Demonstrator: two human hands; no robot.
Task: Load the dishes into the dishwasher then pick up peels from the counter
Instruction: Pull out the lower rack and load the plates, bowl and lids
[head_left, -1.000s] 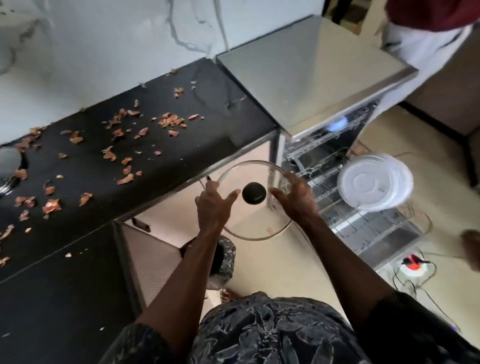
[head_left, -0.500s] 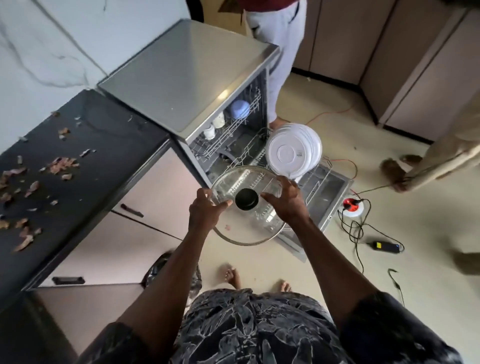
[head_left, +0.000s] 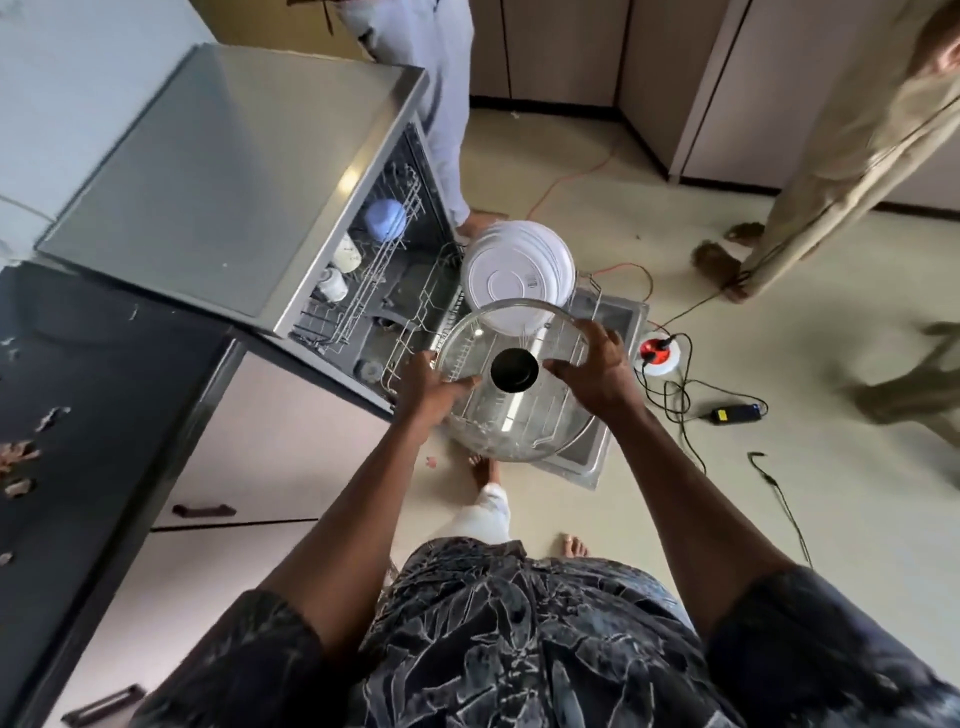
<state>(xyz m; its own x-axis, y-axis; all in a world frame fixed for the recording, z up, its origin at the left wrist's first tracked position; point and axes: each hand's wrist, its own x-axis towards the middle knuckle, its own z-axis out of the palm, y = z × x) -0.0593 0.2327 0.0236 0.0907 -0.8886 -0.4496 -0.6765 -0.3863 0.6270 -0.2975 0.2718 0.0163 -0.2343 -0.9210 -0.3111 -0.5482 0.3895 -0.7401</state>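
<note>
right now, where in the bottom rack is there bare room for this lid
Free: lower rack wire seen through the glass lid, between the white plates and the door's near edge. Crowded: the rack's far end at the plates; upper rack with blue bowl and cups.

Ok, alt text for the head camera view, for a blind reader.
A person's left hand and right hand hold a glass lid by its rim over the lower rack of the open dishwasher, beside white plates. Peels lie on the dark counter.

One glass lid (head_left: 514, 370) above dishwasher (head_left: 234, 171); in its racks: one white plate stack (head_left: 511, 275), one blue bowl (head_left: 384, 219), two white cups (head_left: 332, 285).
</note>
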